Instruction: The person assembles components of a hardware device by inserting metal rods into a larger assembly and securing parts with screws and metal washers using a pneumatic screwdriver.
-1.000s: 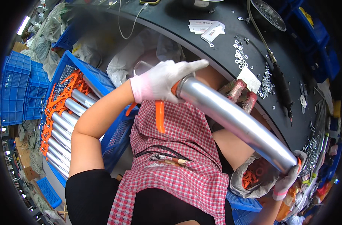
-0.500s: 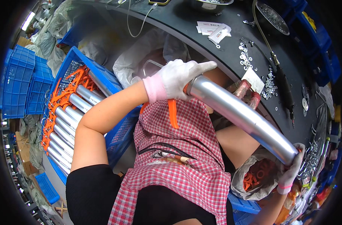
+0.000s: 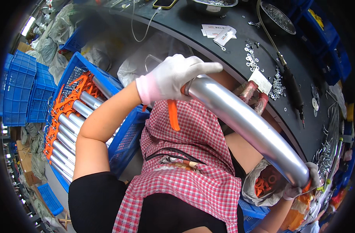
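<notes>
A caulking gun (image 3: 247,124) with a shiny silver barrel slants across my front, from upper left to lower right. My left hand (image 3: 177,77), in a white glove with a pink cuff, is closed round its orange handle end, the index finger stretched out beyond it. An orange trigger (image 3: 173,115) hangs below that hand. My right hand (image 3: 306,182), also gloved, wraps round the other end of the barrel, where a bit of orange shows between its fingers. Most of the handle is hidden inside the left glove.
Left of me, a blue crate (image 3: 127,134) holds several similar orange-and-silver guns. The dark workbench (image 3: 220,52) carries washers, nuts, label slips, metal bowls and a hanging power driver (image 3: 293,91). A bag of orange parts (image 3: 259,198) sits by my right forearm. Stacked blue baskets (image 3: 20,89) stand far left.
The gun has come slightly left and looks larger. My left hand has moved left with it. My right hand has shifted downward, its fingers now round the barrel's end.
</notes>
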### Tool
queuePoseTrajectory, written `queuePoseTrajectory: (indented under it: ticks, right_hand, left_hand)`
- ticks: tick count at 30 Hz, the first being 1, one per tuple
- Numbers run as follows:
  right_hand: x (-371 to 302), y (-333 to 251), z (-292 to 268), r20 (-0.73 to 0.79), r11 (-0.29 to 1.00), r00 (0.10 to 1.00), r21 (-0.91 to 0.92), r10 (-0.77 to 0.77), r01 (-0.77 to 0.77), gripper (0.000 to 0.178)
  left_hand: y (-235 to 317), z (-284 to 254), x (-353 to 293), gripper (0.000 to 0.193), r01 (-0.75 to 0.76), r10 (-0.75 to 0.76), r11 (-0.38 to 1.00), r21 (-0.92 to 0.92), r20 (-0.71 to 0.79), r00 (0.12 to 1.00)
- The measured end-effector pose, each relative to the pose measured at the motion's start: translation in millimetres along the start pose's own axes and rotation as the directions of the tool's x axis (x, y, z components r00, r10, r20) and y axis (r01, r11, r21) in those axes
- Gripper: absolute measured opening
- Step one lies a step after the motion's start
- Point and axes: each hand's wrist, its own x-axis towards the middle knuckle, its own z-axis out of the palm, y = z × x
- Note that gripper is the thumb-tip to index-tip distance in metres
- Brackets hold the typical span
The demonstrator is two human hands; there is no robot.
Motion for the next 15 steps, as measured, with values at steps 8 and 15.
queuePoseTrajectory:
  ticks: [8, 15]
  right_hand:
    - [6, -13, 24, 0.104, 0.893, 0.890, 0.023, 0.445, -0.449, 0.058]
    - [16, 2, 15, 0.133, 0.903, 0.905, 0.100, 0.403, -0.417, 0.071]
  left_hand:
    - [-3, -14, -6, 0.081, -0.002, -0.001, 0.990, 0.144, 0.020, 1.000]
    - [-20, 1, -16, 0.095, -0.052, 0.070, 0.994, 0.094, -0.199, 0.978]
